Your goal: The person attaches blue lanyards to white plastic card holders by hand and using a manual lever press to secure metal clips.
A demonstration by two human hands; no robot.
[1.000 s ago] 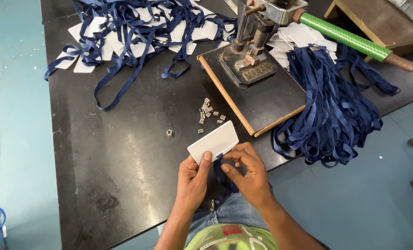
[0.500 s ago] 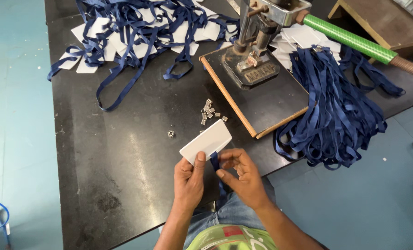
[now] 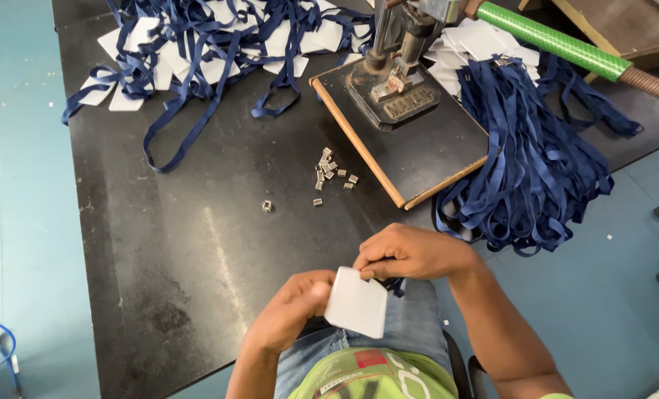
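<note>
Fingers of the right hand point(image 3: 410, 255) pinch the top edge of a white card holder point(image 3: 357, 301), closed on it where a dark blue lanyard strap point(image 3: 396, 284) peeks out just below the knuckles. From the other side, the left hand point(image 3: 294, 310) grips the holder's left edge, thumb and fingers clamped on it, so both hands meet at the card above the person's lap, just off the near edge of the black worktable point(image 3: 196, 251).

As a judgement, the step in hand looks like joining the strap end to the slot at the top of the holder; whether the strap is already threaded through is hidden by the right fingers. A next move would call for a steady hold on the card with the left hand while the right feeds or folds the strap end, then one of the small metal clips point(image 3: 329, 174) lying loose on the table ahead, near the press.

Beyond the clips stands a hand press point(image 3: 399, 70) on its dark wooden-edged base board point(image 3: 425, 148). A thick bundle of blue straps point(image 3: 529, 162) hangs over the table's right side beside it, under a stack of white holders point(image 3: 484, 41). A green-wrapped handle point(image 3: 558, 41) reaches out to the right. At the far left lies a tangle of finished lanyards point(image 3: 196, 44) with their cards.
</note>
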